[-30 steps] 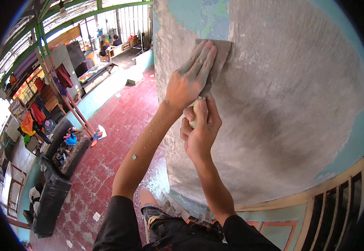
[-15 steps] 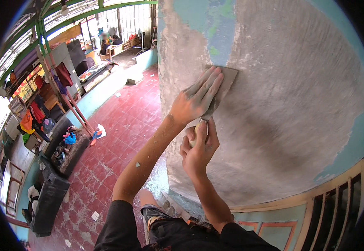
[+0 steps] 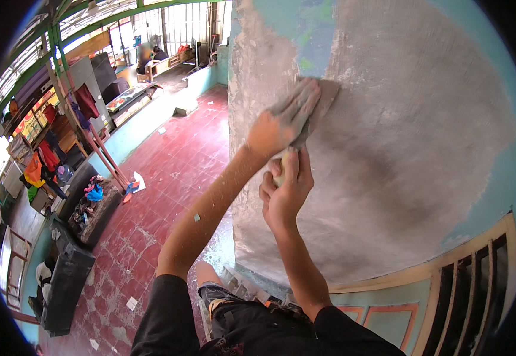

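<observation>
Hanging toward the far left, an orange cloth [image 3: 33, 171] shows beside a red cloth [image 3: 48, 154], with other loose things around them. Lower down, a black couch [image 3: 71, 291] stands at the edge of the floor. A blue cloth [image 3: 94, 193] lies among small things on a dark seat [image 3: 108, 221] just beyond the couch. Slanting pink poles [image 3: 106, 155] come next, with a dark red cloth [image 3: 86, 101] hanging near their upper part. Red floor tiles [image 3: 157, 196] run to the foot of the wall, scattered with pale bits. Far back, two people [image 3: 145, 57] are near a wooden bench.

Across the middle, the left forearm reaches up, a pale chip [image 3: 197, 218] stuck to it and dust speckling the skin. The left hand [image 3: 286, 123] lies flat on the blade of a scraper [image 3: 325, 98], its dusty fingers straight and held close together; this hand is slightly blurred. The scraper is against the grey wall [image 3: 400, 130], tilted, just below a strip of blue and green paint [image 3: 314, 41]. Under the left hand, the right hand [image 3: 289, 187] grips the pale handle [image 3: 279, 172], some fingers curled around it and others reaching along it toward the blade.

Farther right, a cream window frame [image 3: 406, 268] with upright bars sits below the wall.
</observation>
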Tool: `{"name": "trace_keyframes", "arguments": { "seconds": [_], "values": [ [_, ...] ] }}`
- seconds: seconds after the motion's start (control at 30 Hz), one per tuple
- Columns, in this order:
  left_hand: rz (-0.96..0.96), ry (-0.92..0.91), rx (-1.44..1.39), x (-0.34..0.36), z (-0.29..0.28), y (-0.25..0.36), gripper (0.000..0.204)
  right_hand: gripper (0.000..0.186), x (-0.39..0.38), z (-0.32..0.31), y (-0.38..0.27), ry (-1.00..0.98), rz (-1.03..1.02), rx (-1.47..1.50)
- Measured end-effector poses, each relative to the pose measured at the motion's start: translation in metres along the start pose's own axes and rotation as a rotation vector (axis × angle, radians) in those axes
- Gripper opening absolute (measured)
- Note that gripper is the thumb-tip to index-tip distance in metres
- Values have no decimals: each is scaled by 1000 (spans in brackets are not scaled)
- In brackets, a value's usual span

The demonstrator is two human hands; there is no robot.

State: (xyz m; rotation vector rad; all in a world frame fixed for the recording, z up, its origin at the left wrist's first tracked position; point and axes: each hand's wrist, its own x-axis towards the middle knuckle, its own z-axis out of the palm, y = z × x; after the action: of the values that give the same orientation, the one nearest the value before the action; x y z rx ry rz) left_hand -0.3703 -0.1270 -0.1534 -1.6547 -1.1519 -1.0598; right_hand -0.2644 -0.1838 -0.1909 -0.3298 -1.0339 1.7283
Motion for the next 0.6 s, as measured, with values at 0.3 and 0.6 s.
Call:
{"name": "trace_keyframes", "arguments": {
  "seconds": [0.3,0.6],
  "values": [
    [-28,12,50,-27,16,23,56,37,-20,-26,1,48,63,-84],
    [52,129,133,31,8,-20,55,28,32,0,-13,-77,-63,-56]
  ]
}}
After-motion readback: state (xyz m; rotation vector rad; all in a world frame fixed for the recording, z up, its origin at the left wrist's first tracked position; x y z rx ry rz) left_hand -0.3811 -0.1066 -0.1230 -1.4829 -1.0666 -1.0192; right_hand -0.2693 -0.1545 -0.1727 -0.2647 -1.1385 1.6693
